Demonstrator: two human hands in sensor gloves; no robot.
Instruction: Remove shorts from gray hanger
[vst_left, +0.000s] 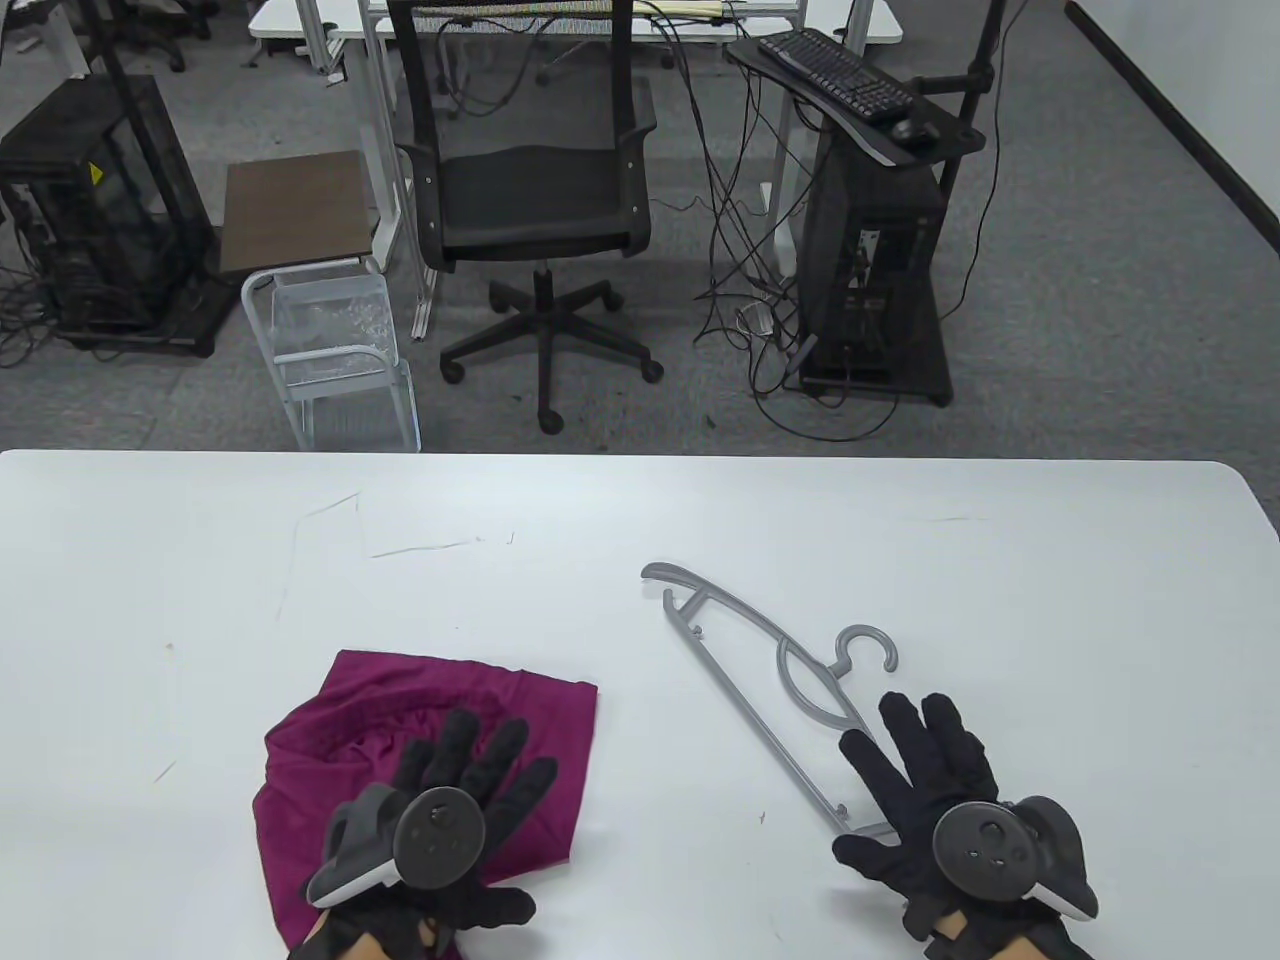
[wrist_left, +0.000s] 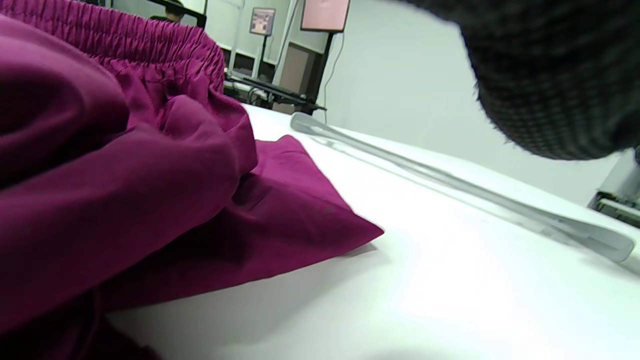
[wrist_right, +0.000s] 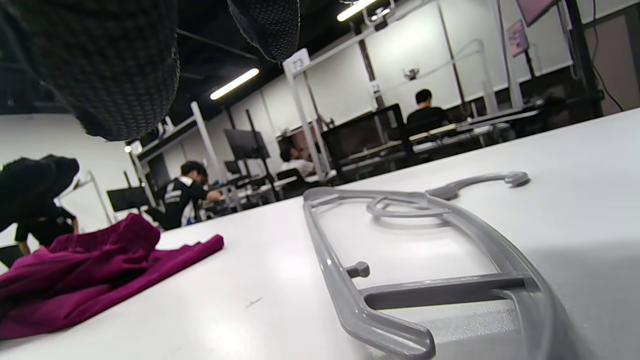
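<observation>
We find the magenta shorts (vst_left: 430, 720) off the hanger, crumpled in a heap near the front edge of the white table (vst_left: 900, 560), left of its middle. The elastic waistband (wrist_left: 165, 55) is bunched at the top of the heap in the left wrist view.

The gray hanger (vst_left: 770, 680) lies flat on the table, right of the shorts and apart from them. It runs diagonally from the table's middle toward the front right, hook (vst_left: 868, 645) pointing to the right edge.

The left hand (vst_left: 450, 800) lies palm down on top of the shorts, fingers (vst_left: 500, 745) extended and slightly spread. We cannot tell whether it presses the cloth or only rests on it.

The right hand (vst_left: 930, 800) is palm down at the near end of the hanger, fingers (vst_left: 905, 725) stretched out and spread. It covers that end in the table view; the right wrist view shows its fingertips (wrist_right: 125, 75) above the hanger bar (wrist_right: 445, 295), gripping nothing.

Beyond the table's far edge stand a black office chair (vst_left: 540, 190) and a small side table (vst_left: 295, 210).
</observation>
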